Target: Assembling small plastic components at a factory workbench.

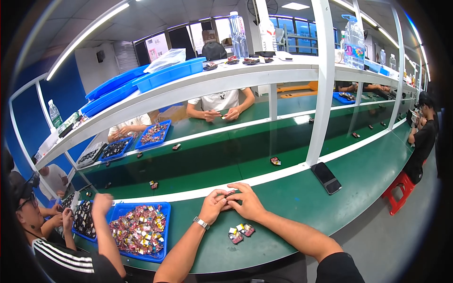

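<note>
At a long green desk [292, 203] in a workshop, the left hand [213, 205] and right hand [248, 203] are pinching one small part [230, 194] together, grips clamped on it, two finished pieces [240, 232] lying near for easy reach.

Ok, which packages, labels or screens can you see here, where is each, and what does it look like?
Phone: flat on the green bench right of the hands, dark rectangular screen, off.
Labelled bottle: upper shelf, right; clear, colourful label.
Bottle: upper shelf, centre; tall, clear, pale label.
Small bottle: shelf's left end; clear, green label.
Plastic bag: in a blue tray on the shelf; clear, crumpled.
</note>
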The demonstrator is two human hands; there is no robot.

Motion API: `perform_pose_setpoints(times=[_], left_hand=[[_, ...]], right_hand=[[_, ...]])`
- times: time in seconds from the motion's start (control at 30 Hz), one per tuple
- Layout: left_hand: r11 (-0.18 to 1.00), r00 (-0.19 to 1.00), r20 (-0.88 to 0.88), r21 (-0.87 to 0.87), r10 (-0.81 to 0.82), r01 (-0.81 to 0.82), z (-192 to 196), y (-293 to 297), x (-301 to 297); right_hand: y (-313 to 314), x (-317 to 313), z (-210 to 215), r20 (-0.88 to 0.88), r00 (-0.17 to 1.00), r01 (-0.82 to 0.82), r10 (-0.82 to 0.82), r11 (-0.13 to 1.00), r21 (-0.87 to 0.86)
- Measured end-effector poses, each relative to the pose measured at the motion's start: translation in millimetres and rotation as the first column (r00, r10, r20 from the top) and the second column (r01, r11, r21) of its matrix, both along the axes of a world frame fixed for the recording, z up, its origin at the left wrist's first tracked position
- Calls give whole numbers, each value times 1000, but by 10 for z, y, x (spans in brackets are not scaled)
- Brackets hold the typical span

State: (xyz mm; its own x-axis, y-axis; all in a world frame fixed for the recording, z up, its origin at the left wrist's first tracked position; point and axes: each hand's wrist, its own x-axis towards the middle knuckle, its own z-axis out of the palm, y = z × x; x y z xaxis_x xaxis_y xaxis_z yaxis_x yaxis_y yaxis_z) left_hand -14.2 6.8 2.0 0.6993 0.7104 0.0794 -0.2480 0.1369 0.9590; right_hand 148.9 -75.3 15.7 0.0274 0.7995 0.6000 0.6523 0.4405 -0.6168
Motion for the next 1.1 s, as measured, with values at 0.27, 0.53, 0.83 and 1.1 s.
perform_pose_setpoints(times=[0.27, 0.53, 0.83, 1.1], left_hand=[[1000, 998, 62, -10, 0, 1, 28, -7, 13], [1000, 1000, 16, 8, 21, -21, 6, 1, 2], [999, 997, 73, -37, 10, -7, -17, 10, 23], [999, 999, 31, -43, 11, -9, -16, 16, 27]], right_hand=[[27, 54, 1, -5, 999, -46, 45, 999, -23], [-39, 40, 88, 36, 998, -50, 51, 999, -13], [-23, -2, 127, 105, 989, 80, -107, 969, 233], [-39, -41, 110, 258, 949, 113, -181, 960, 257]])
